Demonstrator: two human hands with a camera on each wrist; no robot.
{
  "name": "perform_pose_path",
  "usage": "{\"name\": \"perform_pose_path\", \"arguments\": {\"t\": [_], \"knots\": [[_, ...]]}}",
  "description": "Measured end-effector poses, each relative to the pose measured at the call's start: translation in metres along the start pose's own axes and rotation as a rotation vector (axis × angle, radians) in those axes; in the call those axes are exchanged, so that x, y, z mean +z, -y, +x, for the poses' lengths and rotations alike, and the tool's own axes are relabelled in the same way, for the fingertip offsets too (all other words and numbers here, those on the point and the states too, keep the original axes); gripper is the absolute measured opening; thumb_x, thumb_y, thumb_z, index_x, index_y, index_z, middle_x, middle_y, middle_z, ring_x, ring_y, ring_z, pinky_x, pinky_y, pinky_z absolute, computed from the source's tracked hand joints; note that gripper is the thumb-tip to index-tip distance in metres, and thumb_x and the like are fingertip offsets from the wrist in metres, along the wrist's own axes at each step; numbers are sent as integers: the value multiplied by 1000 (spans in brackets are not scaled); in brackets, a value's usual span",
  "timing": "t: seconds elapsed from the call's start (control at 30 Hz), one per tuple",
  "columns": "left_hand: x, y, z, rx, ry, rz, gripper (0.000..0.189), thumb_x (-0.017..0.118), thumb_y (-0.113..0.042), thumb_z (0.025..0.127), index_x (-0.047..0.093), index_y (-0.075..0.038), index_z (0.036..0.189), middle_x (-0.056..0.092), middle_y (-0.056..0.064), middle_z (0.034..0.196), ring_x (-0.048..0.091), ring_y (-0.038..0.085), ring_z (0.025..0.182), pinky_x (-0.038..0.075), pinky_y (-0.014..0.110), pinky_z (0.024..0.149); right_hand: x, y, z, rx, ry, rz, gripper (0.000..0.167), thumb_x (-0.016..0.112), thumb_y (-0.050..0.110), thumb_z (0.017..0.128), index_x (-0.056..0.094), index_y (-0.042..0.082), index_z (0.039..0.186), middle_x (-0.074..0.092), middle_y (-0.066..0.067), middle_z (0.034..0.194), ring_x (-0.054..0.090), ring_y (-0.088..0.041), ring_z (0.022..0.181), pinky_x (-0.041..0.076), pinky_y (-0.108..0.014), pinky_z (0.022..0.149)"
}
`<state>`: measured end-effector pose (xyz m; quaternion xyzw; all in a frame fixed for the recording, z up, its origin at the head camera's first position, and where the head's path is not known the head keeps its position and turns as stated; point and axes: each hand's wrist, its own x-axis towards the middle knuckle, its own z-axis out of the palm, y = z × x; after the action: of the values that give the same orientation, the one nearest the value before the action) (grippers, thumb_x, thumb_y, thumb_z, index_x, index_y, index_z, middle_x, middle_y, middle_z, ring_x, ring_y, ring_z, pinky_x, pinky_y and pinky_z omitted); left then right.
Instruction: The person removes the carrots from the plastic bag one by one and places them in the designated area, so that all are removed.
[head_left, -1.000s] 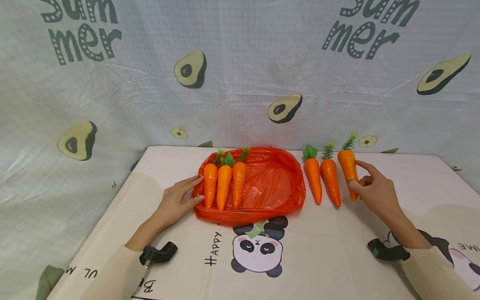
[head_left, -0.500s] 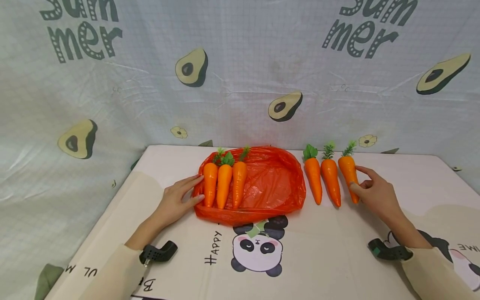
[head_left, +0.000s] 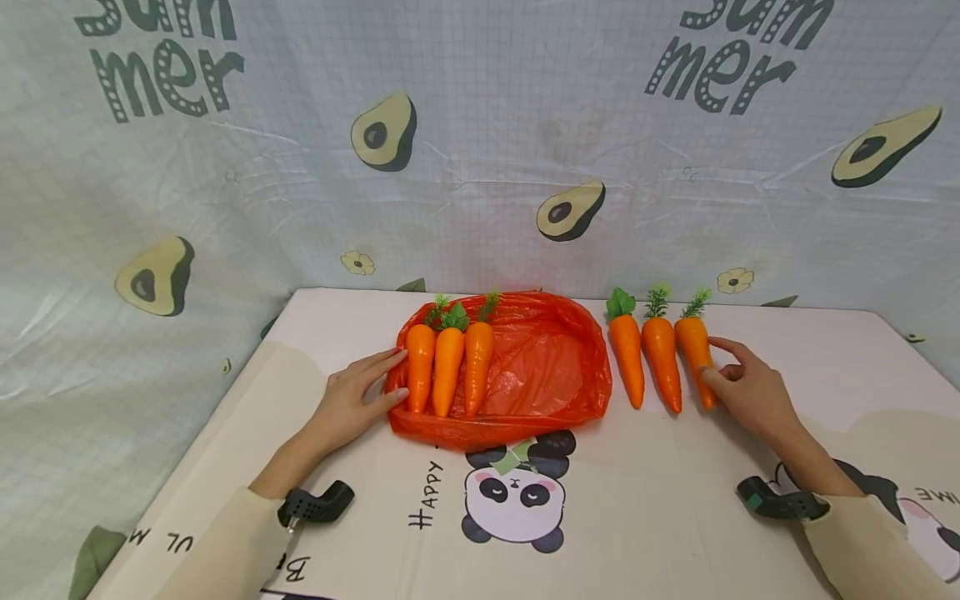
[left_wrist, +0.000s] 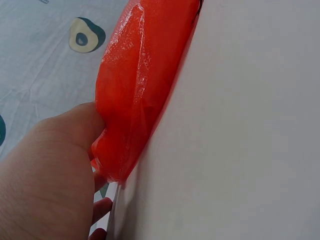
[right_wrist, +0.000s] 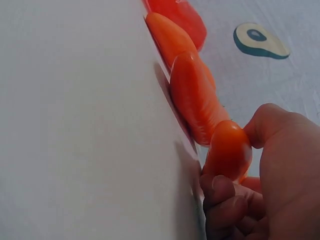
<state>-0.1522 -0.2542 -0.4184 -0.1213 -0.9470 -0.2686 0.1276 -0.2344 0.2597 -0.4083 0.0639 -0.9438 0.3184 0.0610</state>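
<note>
Surface, one: pale, flat, printed with a panda face (head_left: 513,504); the surface (head_left: 637,492) carried every piece listed here.

Bag, one: red, thin, crinkled plastic, mouth spread wide, rim rumpled; the red bag (head_left: 536,367) sat toward the far edge, between my two grips.

Carrots in the bag, three: orange, glossy, tapering, green-topped. Left carrot (head_left: 420,371), middle carrot (head_left: 448,375) and right carrot (head_left: 478,371) lay side by side in the left part, leafy ends to the far rim.

Carrots outside, two unheld, of the same kind: a broad-leaved carrot (head_left: 627,362) just right of the bag, then a feathery-leaved carrot (head_left: 660,362) beside it, tips toward me.

Carrot in hand, one: orange, tapering, feathery green top; this held carrot (head_left: 693,348) was outermost of the right-hand row. My right grip (head_left: 750,387) pinched its lower part between thumb and fingers; whether its underside touched the surface, I could not tell.

Left grip (head_left: 356,400): fingers extended, unclenched, fingertips resting on the bag's left rim.

Step in hand, by my judgement: handling the outermost carrot, either setting it in line or taking it up; the pose fitted both. Next move, likewise judged: a careful release if setting, or a firmer pinch and a lift clear of its neighbour if taking, the left grip steadying the bag.
</note>
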Motion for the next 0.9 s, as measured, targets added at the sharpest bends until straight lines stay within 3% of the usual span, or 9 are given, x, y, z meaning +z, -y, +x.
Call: {"name": "perform_pose_path", "arguments": {"t": [0.33,0.9], "knots": [[0,-1,0,-6,5,-2,59,64,-36,90,47,-13,142,44,14,144,35,36,132,24,56,98,2,-2,2,2,102,-27,65,47,26,95,23,-5,146,56,-8,74,48,-21,58,38,-28,49],[0,1,1,-4,1,-11,60,64,-36,89,47,-13,142,44,14,144,35,36,132,23,56,99,-1,2,2,29,134,-35,70,50,33,94,23,-7,145,54,-8,75,45,-21,57,36,-27,48]]}}
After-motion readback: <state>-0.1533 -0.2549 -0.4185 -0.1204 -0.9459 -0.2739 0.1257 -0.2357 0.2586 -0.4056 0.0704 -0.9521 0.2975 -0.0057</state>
